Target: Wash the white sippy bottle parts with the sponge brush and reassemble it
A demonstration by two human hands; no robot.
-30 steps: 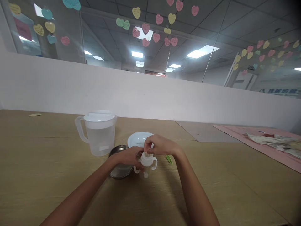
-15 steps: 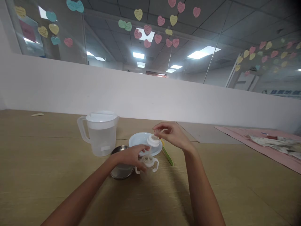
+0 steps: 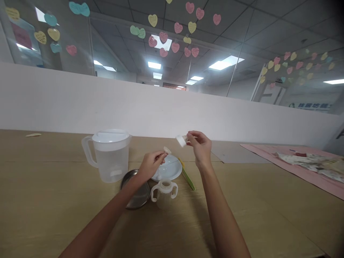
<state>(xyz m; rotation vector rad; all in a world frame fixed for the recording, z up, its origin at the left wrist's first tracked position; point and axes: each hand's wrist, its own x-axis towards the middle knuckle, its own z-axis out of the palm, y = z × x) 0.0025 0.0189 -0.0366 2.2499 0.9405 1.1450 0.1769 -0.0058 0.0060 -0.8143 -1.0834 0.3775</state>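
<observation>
Two-handled bottle (image 3: pixel 163 199) stands uncovered on the worktop (image 3: pixel 242 211), between the steel dish (image 3: pixel 139 197) and the green-handled utensil (image 3: pixel 189 180), just in front of the white plate (image 3: pixel 176 172). Neither hand steadies it. The left hand (image 3: pixel 151 165) pinches a small pale piece (image 3: pixel 167 150) by its edge above the plate; the right hand (image 3: pixel 201 147) grips a white cap (image 3: pixel 181 141) in its fingertips, raised clear of everything below. The small piece is too blurred for me to make out its exact form.

The likeliest mishap, I judge, is a knock: the left forearm slants over the dish, close to the bottle, and a low sweep of that arm could catch the near handle and tip the light, unheld body. The pale piece is held by so little that a loosened pinch would let it drop onto the plate. The cap, too, hangs on a fingertip grip, and a slip would send it to the worktop.

As for direction, the bottle's long axis is upright, mouth facing up, handles spread left and right. The cap lies tilted, its broad end pointing left, away from the right hand, its narrow end toward the fingers.
</observation>
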